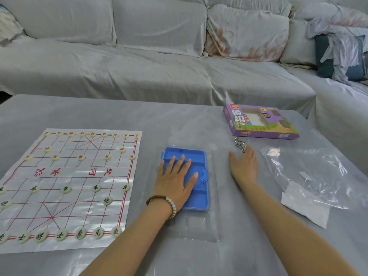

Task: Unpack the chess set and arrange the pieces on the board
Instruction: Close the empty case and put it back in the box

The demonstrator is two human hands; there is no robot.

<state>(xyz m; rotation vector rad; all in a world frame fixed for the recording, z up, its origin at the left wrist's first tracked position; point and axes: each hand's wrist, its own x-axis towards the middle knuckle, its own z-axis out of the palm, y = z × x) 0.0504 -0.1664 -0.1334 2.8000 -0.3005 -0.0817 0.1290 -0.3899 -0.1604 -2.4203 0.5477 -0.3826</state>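
A white paper board with red lines lies at the left of the table. Round pale pieces stand on it, red-lettered ones along the far rows and dark-lettered ones along the near rows. To its right lies a blue plastic tray with empty compartments. My left hand rests flat on the tray, fingers straight. My right hand lies open on the table to the right of the tray, touching nothing else.
The purple chess box lies at the far right of the table. A small metal ring puzzle sits just beyond my right fingertips. A crumpled clear plastic bag and white paper lie right. A covered sofa stands behind.
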